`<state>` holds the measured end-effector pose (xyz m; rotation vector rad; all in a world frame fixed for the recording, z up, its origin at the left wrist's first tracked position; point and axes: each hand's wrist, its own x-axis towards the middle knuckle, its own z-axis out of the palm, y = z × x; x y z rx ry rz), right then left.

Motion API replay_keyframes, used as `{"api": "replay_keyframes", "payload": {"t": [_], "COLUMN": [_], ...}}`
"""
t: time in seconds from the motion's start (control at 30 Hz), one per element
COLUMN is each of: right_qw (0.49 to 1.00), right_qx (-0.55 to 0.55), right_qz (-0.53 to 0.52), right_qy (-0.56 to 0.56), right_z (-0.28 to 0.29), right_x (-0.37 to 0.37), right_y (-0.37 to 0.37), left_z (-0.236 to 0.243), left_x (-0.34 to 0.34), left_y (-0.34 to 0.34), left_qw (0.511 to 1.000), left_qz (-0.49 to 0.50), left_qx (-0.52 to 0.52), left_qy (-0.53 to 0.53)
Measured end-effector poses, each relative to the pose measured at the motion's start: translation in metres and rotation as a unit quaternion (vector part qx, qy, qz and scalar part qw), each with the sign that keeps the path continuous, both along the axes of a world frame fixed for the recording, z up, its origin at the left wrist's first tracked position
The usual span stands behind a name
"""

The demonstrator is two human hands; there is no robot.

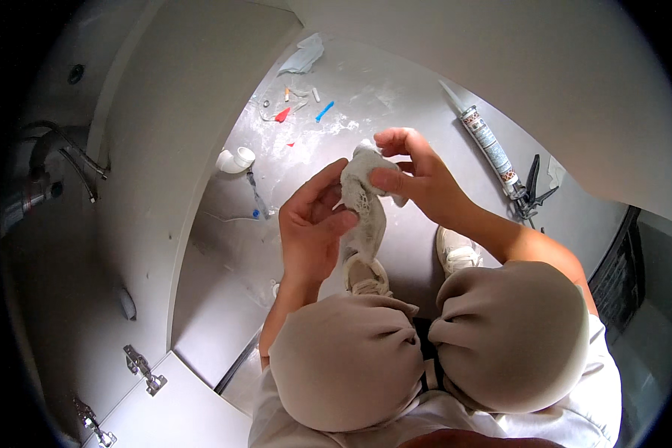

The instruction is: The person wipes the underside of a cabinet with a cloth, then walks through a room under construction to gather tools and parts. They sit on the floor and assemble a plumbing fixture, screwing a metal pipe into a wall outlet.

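A dusty white cloth, crumpled and hanging down, is held between my two hands. My left hand grips its left side with curled fingers and thumb. My right hand pinches its upper part, thumb across the front and index finger arched at the top. Below the cloth are my two shoes, and my bent knees in beige fill the lower view. A caulking gun with a tube lies on the floor to the right of my right hand.
An open cabinet with hoses and hinges fills the left. A pale panel spans the upper right. The dusty floor holds a white pipe elbow, a blue plastic piece, red scraps and a crumpled sheet.
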<state>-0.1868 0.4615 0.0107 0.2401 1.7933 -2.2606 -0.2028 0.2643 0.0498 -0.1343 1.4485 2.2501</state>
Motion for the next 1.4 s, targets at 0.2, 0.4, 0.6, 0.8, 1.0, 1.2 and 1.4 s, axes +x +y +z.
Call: {"api": "replay_keyframes", "payload": {"t": [0.2,0.4,0.6,0.8,1.0,1.2,1.4], "right_qw": [0.994,0.962,0.978,0.982,0.977,0.950,0.970], "right_qx": [0.100,0.231,0.133,0.107,0.173,0.227,0.152], "right_qz": [0.035,0.091,0.105,0.137,0.028,0.041,-0.007], "right_qy": [0.010,0.109,0.118,0.073,0.123,0.211,0.190], "right_z": [0.004,0.007,0.009,0.000,0.010,-0.002,-0.009], "right_x": [0.003,0.006,0.005,0.004,0.003,0.004,0.004], "right_y": [-0.011,-0.017,-0.008,-0.008,0.000,-0.019,-0.008], "left_z": [-0.017,-0.020,-0.013,-0.014,-0.004,-0.016,-0.025], "left_x": [0.006,0.015,0.011,0.015,0.012,0.011,0.004], "left_y": [0.000,-0.008,-0.019,-0.009,-0.015,-0.006,-0.011], "left_qw": [0.982,0.978,0.984,0.979,0.972,0.962,0.984], "left_qz": [0.021,0.061,0.089,0.082,0.081,0.033,0.081], "left_qx": [-0.101,-0.153,-0.147,-0.165,-0.195,-0.214,-0.127], "left_qy": [0.156,0.125,0.053,0.089,0.098,0.167,0.096]}}
